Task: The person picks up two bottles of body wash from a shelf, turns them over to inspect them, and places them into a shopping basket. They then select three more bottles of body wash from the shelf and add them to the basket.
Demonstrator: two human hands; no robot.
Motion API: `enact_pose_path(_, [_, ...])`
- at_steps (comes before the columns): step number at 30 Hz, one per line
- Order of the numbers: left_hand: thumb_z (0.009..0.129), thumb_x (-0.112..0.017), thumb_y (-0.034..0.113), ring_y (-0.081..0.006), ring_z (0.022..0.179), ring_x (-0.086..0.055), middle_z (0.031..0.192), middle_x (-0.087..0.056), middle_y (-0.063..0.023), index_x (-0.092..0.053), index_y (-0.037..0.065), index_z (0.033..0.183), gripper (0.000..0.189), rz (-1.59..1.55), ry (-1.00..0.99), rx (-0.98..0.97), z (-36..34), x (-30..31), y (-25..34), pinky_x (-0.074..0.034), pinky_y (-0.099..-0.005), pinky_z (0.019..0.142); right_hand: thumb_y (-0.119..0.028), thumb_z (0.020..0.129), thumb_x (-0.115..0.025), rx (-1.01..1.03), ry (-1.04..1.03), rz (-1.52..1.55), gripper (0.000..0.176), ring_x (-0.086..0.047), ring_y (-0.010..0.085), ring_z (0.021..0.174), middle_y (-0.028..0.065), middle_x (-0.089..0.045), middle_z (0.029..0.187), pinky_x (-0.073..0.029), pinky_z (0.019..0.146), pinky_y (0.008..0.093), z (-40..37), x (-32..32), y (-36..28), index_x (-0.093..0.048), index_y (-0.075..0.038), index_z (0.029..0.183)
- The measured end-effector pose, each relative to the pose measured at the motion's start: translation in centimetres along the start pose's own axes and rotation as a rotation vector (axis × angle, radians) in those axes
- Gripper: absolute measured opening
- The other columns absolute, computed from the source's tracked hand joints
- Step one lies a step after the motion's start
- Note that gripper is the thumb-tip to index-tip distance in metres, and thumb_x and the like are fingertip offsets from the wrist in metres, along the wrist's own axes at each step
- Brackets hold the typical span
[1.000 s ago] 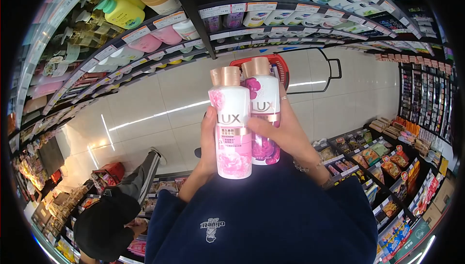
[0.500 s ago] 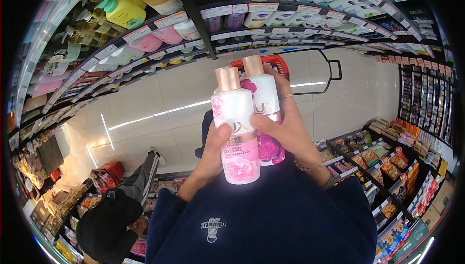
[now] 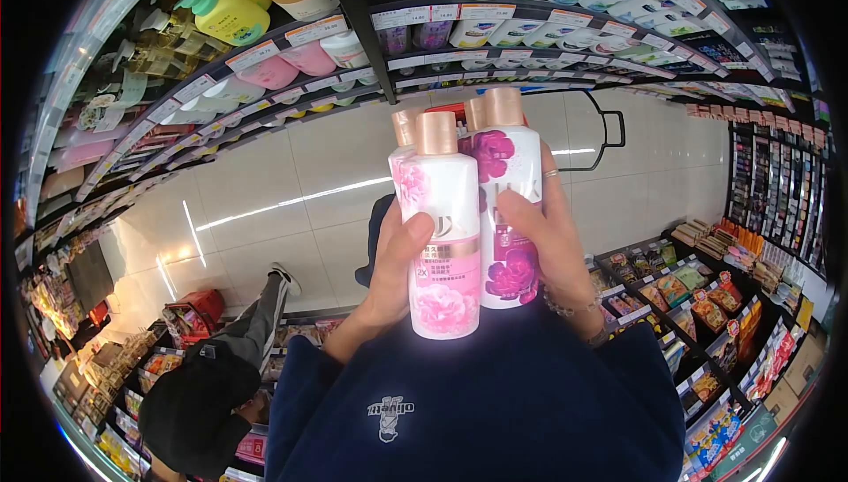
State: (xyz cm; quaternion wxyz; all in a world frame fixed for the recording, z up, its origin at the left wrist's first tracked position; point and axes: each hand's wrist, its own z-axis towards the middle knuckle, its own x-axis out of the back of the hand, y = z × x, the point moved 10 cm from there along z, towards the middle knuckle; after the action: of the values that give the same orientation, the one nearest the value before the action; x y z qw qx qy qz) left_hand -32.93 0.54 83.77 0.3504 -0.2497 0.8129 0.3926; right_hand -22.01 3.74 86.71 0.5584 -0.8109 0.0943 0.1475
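Observation:
My left hand is wrapped round a white and pink LUX bottle with a rose-gold cap, thumb across its front. My right hand grips a white and magenta LUX bottle with a rose printed on it, its thumb on the label. Both bottles are upright and side by side in front of my chest. Behind them rise two more rose-gold caps, a left rear cap and a right rear cap; their bottles are mostly hidden.
A red basket with a black handle is on the tiled floor, mostly behind the bottles. Shelves ahead carry yellow pump bottles. Snack racks stand at right. A person in a black cap is at left, near another red basket.
The magenta bottle has moved right, away from overlapping behind the pink one. The pink bottle has shifted slightly right, and the two rear caps have come into view.

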Motion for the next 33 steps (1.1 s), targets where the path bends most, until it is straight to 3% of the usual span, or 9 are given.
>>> enact_pose_path(2, [0.083,-0.058,0.043,-0.0197,0.1,-0.059,0.113,-0.054,-0.0151,-0.036,-0.003,0.128,0.068,-0.03,0.0,-0.017,0.2,-0.1,0.1,-0.049,-0.0327,0.085,-0.017,0.087,-0.063,-0.096,0.028,0.09,0.066,-0.051,0.0128,0.105,0.0085,-0.05,0.119,-0.043,0.089,0.028,-0.2,0.3,0.7,-0.026,-0.003,0.139])
enact_pose_path(9, [0.085,-0.056,0.04,-0.0194,0.098,-0.06,0.111,-0.056,-0.0145,-0.038,-0.003,0.127,0.062,-0.034,0.02,-0.026,0.3,0.2,0.3,-0.05,-0.0321,0.084,-0.016,0.09,-0.059,-0.072,0.011,0.078,0.06,-0.052,0.0114,0.103,0.0081,-0.051,0.117,-0.044,0.087,0.0267,-0.1,-0.2,0.3,-0.027,-0.003,0.138])
enact_pose_path(15, [0.085,-0.056,0.04,-0.0181,0.095,-0.061,0.109,-0.056,-0.014,-0.04,-0.002,0.125,0.061,-0.074,0.074,-0.019,0.6,0.7,-0.3,-0.05,-0.031,0.082,-0.023,0.096,-0.05,-0.084,0.021,0.06,0.052,-0.05,0.0105,0.104,0.0076,-0.05,0.118,-0.042,0.089,0.0255,-0.1,0.0,0.7,-0.025,-0.003,0.138])
enact_pose_path(17, [0.086,-0.048,0.048,-0.0258,0.105,-0.058,0.117,-0.055,-0.0181,-0.04,-0.001,0.129,0.066,-0.002,0.083,-0.001,0.5,1.2,-0.8,-0.047,-0.038,0.091,-0.029,0.098,-0.044,-0.103,0.04,0.058,0.052,-0.049,0.0105,0.106,0.0077,-0.049,0.12,-0.041,0.091,0.0251,-0.2,0.1,0.7,-0.025,-0.003,0.139])
enact_pose_path(24, [0.086,-0.049,0.049,-0.0255,0.105,-0.058,0.118,-0.055,-0.0175,-0.04,-0.001,0.129,0.067,0.052,0.049,-0.031,0.8,0.7,-1.1,-0.047,-0.0379,0.091,-0.039,0.1,-0.032,-0.099,-0.01,0.06,0.054,-0.045,0.0123,0.111,0.0091,-0.046,0.123,-0.038,0.096,0.0278,-0.3,0.7,0.9,-0.024,-0.004,0.14])
enact_pose_path(26, [0.087,-0.053,0.045,-0.0166,0.09,-0.061,0.106,-0.057,-0.0127,-0.043,-0.002,0.121,0.059,-0.009,0.074,-0.055,1.0,0.4,-1.1,-0.051,-0.029,0.078,-0.042,0.1,-0.028,-0.102,-0.009,0.014,0.055,-0.044,0.0131,0.114,0.0095,-0.045,0.124,-0.036,0.097,0.0283,-0.4,1.1,1.1,-0.025,-0.004,0.14])
enact_pose_path(27, [0.087,-0.053,0.045,-0.0166,0.09,-0.061,0.106,-0.057,-0.0127,-0.043,-0.002,0.121,0.059,-0.008,0.076,-0.054,1.1,0.3,-1.2,-0.051,-0.029,0.078,-0.042,0.1,-0.028,-0.104,-0.009,0.016,0.055,-0.044,0.0131,0.114,0.0095,-0.045,0.124,-0.036,0.097,0.0283,-0.4,1.3,1.2,-0.025,-0.004,0.14])
enact_pose_path(30, [0.087,-0.052,0.046,-0.0158,0.088,-0.061,0.103,-0.058,-0.0123,-0.044,-0.001,0.121,0.058,0.007,0.139,-0.048,1.6,0.8,-1.9,-0.051,-0.0282,0.077,-0.035,0.099,-0.041,-0.082,0.026,0.072,0.053,-0.045,0.013,0.112,0.0095,-0.046,0.122,-0.038,0.095,0.0277,-0.3,2.5,1.6,-0.027,-0.004,0.139])
enact_pose_path(33, [0.091,-0.048,0.045,-0.0193,0.089,-0.063,0.103,-0.06,-0.0136,-0.045,-0.001,0.121,0.055,0.019,0.184,-0.053,3.3,3.0,-3.8,-0.052,-0.0318,0.079,-0.014,0.083,-0.068,-0.119,-0.004,-0.131,0.066,-0.051,0.0123,0.103,0.0083,-0.051,0.116,-0.043,0.088,0.0272,0.6,3.7,3.0,-0.03,-0.001,0.135])
